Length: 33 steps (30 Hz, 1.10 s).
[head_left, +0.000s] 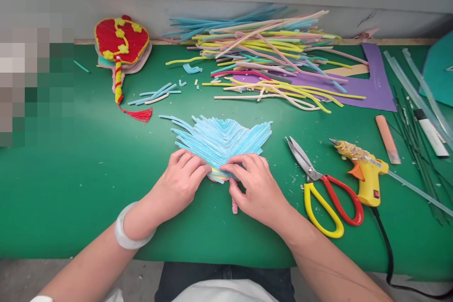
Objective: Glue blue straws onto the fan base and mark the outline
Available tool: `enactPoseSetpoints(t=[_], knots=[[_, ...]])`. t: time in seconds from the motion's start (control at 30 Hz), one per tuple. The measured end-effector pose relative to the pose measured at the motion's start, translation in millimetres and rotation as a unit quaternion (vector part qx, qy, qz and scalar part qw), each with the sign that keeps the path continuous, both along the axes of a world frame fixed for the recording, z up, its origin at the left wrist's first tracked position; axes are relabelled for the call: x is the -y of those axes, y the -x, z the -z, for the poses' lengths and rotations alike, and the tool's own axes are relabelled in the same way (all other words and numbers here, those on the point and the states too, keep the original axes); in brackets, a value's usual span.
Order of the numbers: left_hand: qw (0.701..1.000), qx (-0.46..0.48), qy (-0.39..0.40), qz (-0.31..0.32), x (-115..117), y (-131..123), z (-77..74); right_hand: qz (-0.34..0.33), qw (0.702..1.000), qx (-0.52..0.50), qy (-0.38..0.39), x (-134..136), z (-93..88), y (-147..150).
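Note:
A fan (224, 139) covered with light-blue pipe cleaners in a V pattern lies on the table, its strip ends jutting unevenly past the left and right sides. Its fuzzy pink handle (234, 204) points toward me. My left hand (186, 174) grips the fan's lower left edge, fingers bent together over it. On the lower right, my right hand (249, 179) holds the fan with bent fingers, its thumb beside the top of the handle. Between the fingertips show short blue and yellow pieces (216, 174); whether either hand pinches one is hidden.
Scissors (311, 174) lie open right of my hands, beside a yellow glue gun (364, 170) with a black cord. Loose pipe cleaners (265, 47) pile at the back over purple sheet (382, 80). A red fan (122, 40) with a tassel rests back left, near cut blue pieces (155, 94).

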<state>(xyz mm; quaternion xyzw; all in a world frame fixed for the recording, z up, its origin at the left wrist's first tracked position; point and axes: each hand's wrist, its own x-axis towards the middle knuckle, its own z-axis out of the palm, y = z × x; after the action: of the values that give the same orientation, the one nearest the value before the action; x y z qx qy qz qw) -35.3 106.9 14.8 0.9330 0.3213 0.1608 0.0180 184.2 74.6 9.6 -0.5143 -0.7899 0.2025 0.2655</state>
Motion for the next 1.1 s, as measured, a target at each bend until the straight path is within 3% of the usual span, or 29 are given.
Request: enactPoseSetpoints(t=[0.17,1.1], knots=[[0.999,0.009,0.003,0.033,-1.9,3.3,-0.7,-0.001,1.0,0.007,-0.003,-0.4,0.1,0.0],[1.0,0.002,0.007,0.02,2.4,-3.6,4.2,0.025,1.0,0.013,0.006,0.7,2.1,4.6]])
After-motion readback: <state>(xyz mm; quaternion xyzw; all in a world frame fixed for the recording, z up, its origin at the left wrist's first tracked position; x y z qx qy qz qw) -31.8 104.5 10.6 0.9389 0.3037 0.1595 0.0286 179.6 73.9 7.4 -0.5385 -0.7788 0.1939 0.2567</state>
